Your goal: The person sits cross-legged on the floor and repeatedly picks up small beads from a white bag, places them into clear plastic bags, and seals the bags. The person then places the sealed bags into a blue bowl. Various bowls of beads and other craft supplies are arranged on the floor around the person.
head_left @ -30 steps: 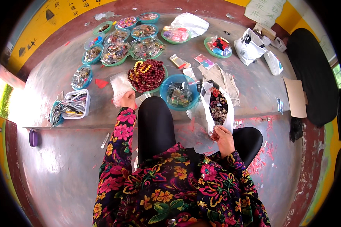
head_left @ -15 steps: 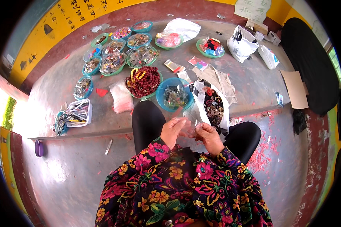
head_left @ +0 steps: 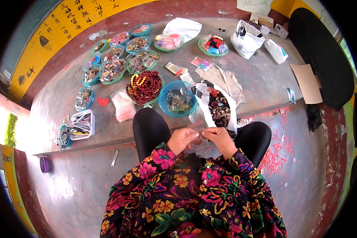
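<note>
I had both hands together over my lap, left hand [head_left: 183, 139] and right hand [head_left: 220, 141], fingertips pinching a small clear plastic packet [head_left: 202, 137] between them. The blue round plastic bowl of packets [head_left: 178, 99] sat at twelve o'clock, the dark red bead pile [head_left: 143, 87] at eleven.
</note>
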Demonstrator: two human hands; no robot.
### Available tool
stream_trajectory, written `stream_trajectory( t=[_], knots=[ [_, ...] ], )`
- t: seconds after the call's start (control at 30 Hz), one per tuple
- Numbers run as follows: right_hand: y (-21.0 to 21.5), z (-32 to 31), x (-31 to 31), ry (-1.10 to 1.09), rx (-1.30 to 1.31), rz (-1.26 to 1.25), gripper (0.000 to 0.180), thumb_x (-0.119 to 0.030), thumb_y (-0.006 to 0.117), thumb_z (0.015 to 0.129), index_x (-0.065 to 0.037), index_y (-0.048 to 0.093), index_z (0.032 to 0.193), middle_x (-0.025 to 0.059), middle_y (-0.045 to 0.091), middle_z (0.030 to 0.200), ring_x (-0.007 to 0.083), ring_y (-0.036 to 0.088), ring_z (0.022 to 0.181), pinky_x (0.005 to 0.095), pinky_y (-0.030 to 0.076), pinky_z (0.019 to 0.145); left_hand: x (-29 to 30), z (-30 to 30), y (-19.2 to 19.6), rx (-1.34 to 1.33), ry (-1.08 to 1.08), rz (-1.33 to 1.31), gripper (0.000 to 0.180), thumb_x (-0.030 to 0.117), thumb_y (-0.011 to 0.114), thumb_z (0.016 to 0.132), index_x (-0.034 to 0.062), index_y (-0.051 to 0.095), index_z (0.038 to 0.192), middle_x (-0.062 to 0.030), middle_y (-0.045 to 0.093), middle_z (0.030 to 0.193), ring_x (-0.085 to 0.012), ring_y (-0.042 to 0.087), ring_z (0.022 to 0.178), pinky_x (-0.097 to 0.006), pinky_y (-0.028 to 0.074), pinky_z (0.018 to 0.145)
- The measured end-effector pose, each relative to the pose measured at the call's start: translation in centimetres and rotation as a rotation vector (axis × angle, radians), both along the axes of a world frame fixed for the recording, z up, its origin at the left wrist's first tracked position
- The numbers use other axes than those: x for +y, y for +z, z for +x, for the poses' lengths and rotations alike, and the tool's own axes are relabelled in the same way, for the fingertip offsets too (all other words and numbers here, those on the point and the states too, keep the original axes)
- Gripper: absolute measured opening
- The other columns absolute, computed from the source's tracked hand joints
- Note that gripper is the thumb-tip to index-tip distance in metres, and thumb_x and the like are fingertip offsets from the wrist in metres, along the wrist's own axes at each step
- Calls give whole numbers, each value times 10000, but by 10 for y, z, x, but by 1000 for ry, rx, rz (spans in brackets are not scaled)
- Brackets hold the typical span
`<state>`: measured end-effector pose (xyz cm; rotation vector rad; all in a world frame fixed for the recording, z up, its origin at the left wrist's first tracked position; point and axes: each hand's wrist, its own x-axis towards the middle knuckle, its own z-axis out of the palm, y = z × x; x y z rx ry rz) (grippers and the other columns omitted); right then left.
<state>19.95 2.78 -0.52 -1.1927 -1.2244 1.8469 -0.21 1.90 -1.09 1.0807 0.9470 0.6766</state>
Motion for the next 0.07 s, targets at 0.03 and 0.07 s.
stream_trajectory(
  t=[0.03, 0.07],
  knots=[
    [-2, 1, 0, 7, -17, -2, 320, -240, 654, 815, -5, 634, 1032, 11, 628, 862, 39, 510, 778, 183, 389, 667, 0, 0, -2, 5, 6, 0, 282, 233, 511, 899, 9, 573, 1058, -53, 660, 881, -121, 635, 806, -209, 457, 530],
    [-4, 2, 1, 15, -35, -5, 327, -240, 657, 813, -4, 634, 1039, 13, 632, 865, 38, 513, 780, 181, 390, 666, 0, -1, -5, 10, 12, 0, 285, 240, 519, 896, 17, 574, 1065, -51, 660, 881, -120, 635, 804, -207, 458, 532]
  ],
)
